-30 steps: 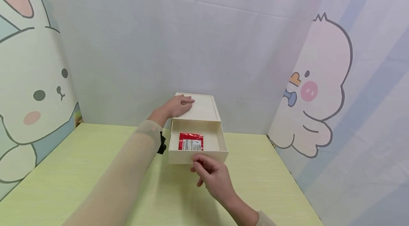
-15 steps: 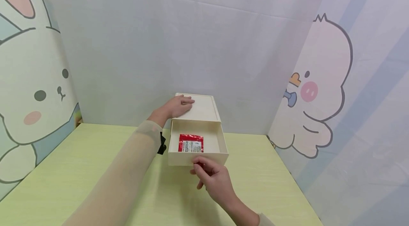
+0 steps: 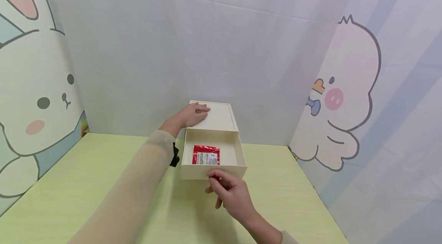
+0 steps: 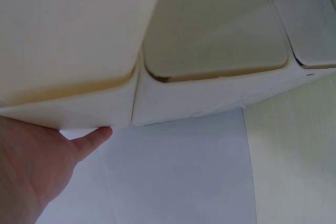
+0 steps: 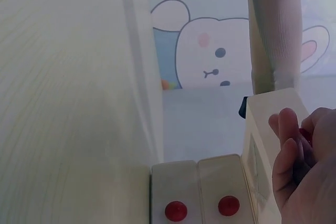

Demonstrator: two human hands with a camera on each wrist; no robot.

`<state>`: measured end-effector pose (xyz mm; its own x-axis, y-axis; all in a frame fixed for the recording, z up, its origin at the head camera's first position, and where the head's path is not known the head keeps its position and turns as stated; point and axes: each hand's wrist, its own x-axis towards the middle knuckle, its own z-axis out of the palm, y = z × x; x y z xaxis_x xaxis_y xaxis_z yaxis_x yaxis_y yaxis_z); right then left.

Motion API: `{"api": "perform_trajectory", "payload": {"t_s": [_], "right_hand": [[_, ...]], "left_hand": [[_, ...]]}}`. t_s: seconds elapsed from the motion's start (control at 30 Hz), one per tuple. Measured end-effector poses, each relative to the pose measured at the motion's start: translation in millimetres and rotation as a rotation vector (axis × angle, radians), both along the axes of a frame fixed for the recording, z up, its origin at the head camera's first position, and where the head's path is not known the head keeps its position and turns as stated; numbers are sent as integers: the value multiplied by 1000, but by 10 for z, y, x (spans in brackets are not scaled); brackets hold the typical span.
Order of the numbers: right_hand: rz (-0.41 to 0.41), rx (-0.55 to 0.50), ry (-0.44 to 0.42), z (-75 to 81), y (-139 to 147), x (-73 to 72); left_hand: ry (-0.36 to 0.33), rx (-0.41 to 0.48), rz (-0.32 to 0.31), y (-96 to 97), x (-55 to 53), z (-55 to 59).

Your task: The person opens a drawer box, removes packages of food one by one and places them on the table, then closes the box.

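Observation:
A white drawer cabinet (image 3: 221, 116) stands at the back of the table, its top drawer (image 3: 231, 152) pulled out. Inside that drawer lies a red packet (image 3: 206, 155) with a white printed label, close to the front panel. My left hand (image 3: 191, 114) rests on the cabinet top with its fingers spread out; in the left wrist view its thumb (image 4: 94, 141) lies along the top edge. At the drawer front, my right hand (image 3: 230, 192) pinches a red knob (image 5: 306, 136), mostly covered by the fingers in the right wrist view.
Two lower drawers (image 5: 223, 182) with red knobs (image 5: 229, 205) are closed beneath the open one. The pale yellow-green table (image 3: 283, 198) extends around the cabinet. Behind it hangs a grey curtain (image 3: 207, 44), with cartoon-printed sheets at both sides.
The top drawer has come out slightly toward me, along with the right hand and the packet inside. My left hand has stayed in place on the cabinet top.

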<state>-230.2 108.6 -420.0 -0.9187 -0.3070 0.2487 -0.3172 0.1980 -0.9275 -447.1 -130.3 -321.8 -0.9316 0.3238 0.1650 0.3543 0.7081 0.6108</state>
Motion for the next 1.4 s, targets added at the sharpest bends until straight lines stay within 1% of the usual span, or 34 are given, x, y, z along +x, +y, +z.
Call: {"api": "perform_trajectory", "payload": {"t_s": [0.2, 0.27, 0.37, 0.47, 0.57, 0.63, 0.7, 0.8, 0.87, 1.03, 1.2, 1.3, 1.4], "right_hand": [[46, 42, 29, 52, 34, 1], [62, 60, 36, 92, 50, 4], [96, 90, 72, 183, 80, 13], [141, 105, 145, 323, 113, 12], [164, 124, 240, 514, 145, -13], [162, 154, 311, 662, 166, -48], [147, 191, 363, 817, 184, -93], [129, 271, 408, 1038, 193, -190], [131, 339, 418, 1168, 185, -262], [167, 543, 438, 1433, 130, -470], [216, 671, 444, 1622, 33, -725], [236, 743, 436, 1722, -34, -873], [261, 838, 421, 1816, -103, -1000]], "left_hand": [[10, -9, -2, -12, -4, -12], [11, -11, 0, -12, -3, -12], [11, -13, -1, -9, -3, -8], [11, -19, -3, -3, -2, -1], [9, -20, -2, 0, -1, 4], [10, -19, -3, -2, -1, 5], [11, -19, -4, -6, -7, 3], [13, -24, -7, -12, -20, -2], [15, -34, -6, -14, -28, -5], [11, -51, 2, -12, -18, 4], [0, -49, 14, -1, 0, 16], [4, -43, 11, -1, -2, 15], [10, -40, 7, -6, -20, 6]]}}
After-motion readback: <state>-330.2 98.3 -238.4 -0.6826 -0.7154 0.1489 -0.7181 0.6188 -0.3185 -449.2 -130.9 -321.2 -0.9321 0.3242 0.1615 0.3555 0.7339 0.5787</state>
